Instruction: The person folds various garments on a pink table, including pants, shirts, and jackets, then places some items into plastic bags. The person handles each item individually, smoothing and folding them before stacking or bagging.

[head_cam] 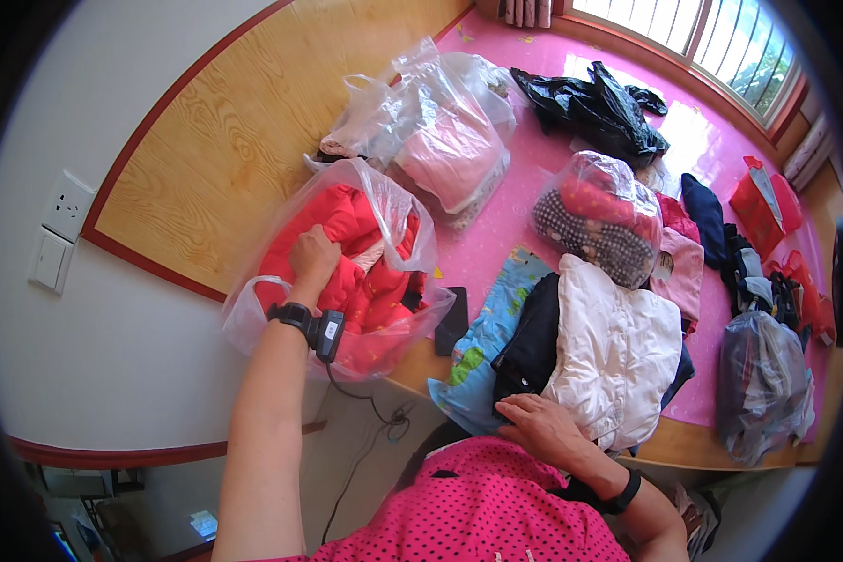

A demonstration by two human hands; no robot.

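Note:
My left hand (315, 253) reaches into a clear plastic bag (393, 211) and presses against a bright red padded garment (365, 295). Its fingers are curled and partly hidden, so a grip on the cloth cannot be told. My right hand (544, 428) lies flat, holding nothing, at the near edge of some folded clothes. Those are a cream padded jacket (615, 344) and a black garment (534, 337), lying over a light blue printed cloth (488, 330).
A dark phone (452, 319) lies beside the red bag. Behind stand a bag of pink bedding (453, 161), a black plastic bag (597, 116) and a bag of dotted clothes (600, 218). At right sits a bluish bag (762, 383). A cable (372, 407) hangs from my left wrist device (327, 337).

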